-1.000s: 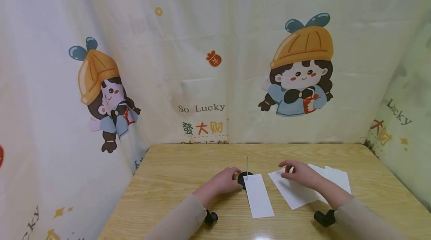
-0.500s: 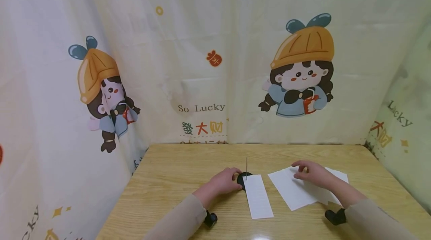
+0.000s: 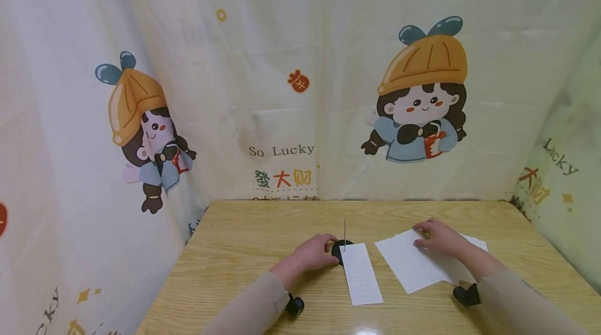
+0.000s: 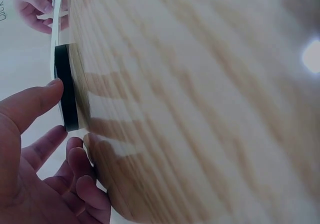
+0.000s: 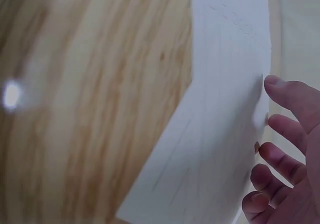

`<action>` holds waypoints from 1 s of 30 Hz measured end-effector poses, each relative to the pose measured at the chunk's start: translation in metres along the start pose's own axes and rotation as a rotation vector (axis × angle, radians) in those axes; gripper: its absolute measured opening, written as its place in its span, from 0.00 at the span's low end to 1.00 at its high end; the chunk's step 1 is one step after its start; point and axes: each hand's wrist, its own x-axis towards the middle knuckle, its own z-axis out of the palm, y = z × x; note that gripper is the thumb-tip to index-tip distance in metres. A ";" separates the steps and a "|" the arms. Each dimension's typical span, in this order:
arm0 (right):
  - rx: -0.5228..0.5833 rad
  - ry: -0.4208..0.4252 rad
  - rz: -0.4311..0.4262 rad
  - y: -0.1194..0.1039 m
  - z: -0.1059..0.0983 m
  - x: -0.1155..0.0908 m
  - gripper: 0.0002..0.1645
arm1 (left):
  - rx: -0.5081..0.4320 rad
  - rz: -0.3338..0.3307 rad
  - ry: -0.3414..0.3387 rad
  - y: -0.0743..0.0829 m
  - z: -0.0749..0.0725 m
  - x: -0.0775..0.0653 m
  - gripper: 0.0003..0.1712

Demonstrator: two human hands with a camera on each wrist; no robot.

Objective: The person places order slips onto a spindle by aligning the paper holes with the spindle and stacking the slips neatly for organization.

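Note:
A bill spike with a round black base and a thin upright metal pin stands on the table. My left hand grips the base from the left; in the left wrist view the thumb lies against the black disc and a fingertip sits at its far edge. A narrow white paper slip has its top end at the pin and lies toward me. Over the overlapping white sheets on the right is my right hand, fingers loosely curved, thumb tip right at the sheets' edge.
The wooden table reaches back to a printed cloth curtain, which also hangs at both sides. Black wrist cameras hang under both sleeves.
My right hand has moved to the right and slightly back across the sheets, coming down close to their far edge. My left hand, the bill spike and the slip stay where they were.

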 end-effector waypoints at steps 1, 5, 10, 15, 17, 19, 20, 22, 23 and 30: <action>-0.005 -0.002 0.002 0.001 0.000 0.001 0.33 | 0.000 -0.001 0.001 0.000 0.000 0.000 0.27; -0.017 -0.001 0.002 0.003 0.000 0.003 0.37 | 0.000 0.000 0.001 -0.001 0.000 0.000 0.27; -0.024 -0.003 0.002 0.002 -0.002 0.006 0.40 | 0.002 0.005 0.003 -0.003 0.002 0.002 0.28; -0.036 -0.008 0.009 -0.002 -0.004 0.009 0.37 | 0.002 -0.001 0.003 -0.005 0.004 0.004 0.28; -0.042 -0.014 0.013 -0.004 -0.004 0.010 0.36 | 0.004 0.001 0.004 -0.005 0.004 0.005 0.28; -0.051 -0.020 0.016 -0.005 -0.004 0.011 0.35 | 0.004 0.006 0.004 -0.005 0.004 0.005 0.28; -0.051 -0.022 0.018 -0.006 -0.004 0.011 0.34 | 0.006 0.006 0.003 -0.005 0.003 0.005 0.28; -0.043 -0.023 0.024 -0.007 -0.003 0.012 0.33 | 0.006 0.009 0.004 -0.006 0.004 0.005 0.28; -0.037 -0.022 0.027 -0.007 -0.003 0.012 0.32 | 0.005 0.014 0.006 -0.006 0.004 0.005 0.28; 0.030 -0.007 0.032 -0.007 -0.002 0.015 0.30 | 0.007 0.014 0.006 -0.007 0.005 0.006 0.28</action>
